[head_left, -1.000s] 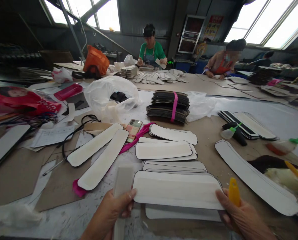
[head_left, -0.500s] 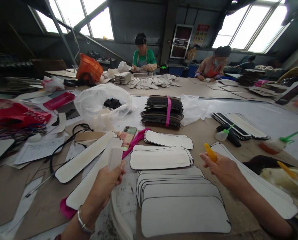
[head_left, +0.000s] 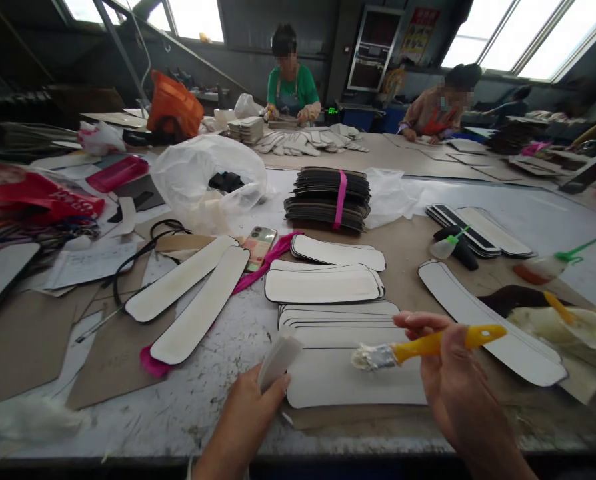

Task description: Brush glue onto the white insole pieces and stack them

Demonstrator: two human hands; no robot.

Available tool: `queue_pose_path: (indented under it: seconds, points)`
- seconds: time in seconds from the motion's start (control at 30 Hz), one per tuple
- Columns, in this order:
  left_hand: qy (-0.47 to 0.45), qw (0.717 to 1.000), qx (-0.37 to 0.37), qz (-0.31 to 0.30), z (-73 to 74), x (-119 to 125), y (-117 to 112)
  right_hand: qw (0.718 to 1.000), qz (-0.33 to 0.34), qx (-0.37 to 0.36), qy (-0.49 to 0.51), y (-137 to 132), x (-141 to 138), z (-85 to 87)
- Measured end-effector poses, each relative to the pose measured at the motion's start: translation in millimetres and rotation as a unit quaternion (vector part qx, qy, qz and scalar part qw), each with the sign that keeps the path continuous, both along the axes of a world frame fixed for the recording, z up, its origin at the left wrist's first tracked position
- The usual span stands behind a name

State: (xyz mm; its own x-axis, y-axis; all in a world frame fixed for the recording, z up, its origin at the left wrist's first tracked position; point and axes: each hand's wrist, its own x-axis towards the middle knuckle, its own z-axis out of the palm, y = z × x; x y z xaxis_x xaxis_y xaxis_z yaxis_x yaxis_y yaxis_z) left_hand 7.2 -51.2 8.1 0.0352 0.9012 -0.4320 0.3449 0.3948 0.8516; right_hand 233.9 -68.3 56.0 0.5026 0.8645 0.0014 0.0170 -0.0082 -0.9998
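The right hand [head_left: 453,373] was closed around the yellow plastic handle of one flat brush [head_left: 423,345] with paste-coated bristles, over the fanned stack of white, round-cornered, dark-edged panels [head_left: 328,370]; it held the handle well back from the bristles, probably so that the fingers were clear of the paste; whether the bristles touched the top panel could not be told; the left hand [head_left: 258,403], at the stack's left edge, was pinched on one narrow, pale, flat strip [head_left: 279,357], seemingly to hold it tilted up off the mottled white worktop [head_left: 233,330].

The stack showed at least four panels, their far edges stepped, perhaps so that each could be lifted singly; just beyond it lay two smaller groups of white panels [head_left: 323,283], each of at least two; to its left lay two long, cream, round-ended panels [head_left: 203,303]; to its right, at least two long, curved, white panels [head_left: 488,320] overlapped; farther beyond the stack stood one bundle of thin, dark sheets [head_left: 318,200], strapped with one pink band [head_left: 341,199], presumably against sliding.
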Motion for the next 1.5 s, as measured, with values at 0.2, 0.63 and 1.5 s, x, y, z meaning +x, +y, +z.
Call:
queue_pose_path:
  seconds: [0.2,0.63,1.5]
  points:
    - [-0.050,0.996,-0.068,0.009,1.6,7.5,-7.8,0.999,-0.030,-0.023,-0.016,-23.9,-19.5,-16.5]
    - [-0.079,0.992,-0.094,0.005,-10.2,6.7,-23.1,0.981,0.023,-0.102,-0.162,-56.7,-41.9,-38.2]
    - [-0.093,0.989,-0.106,0.044,-27.6,4.9,-26.9,0.745,-0.104,0.078,-0.654,-82.1,13.3,-42.1]
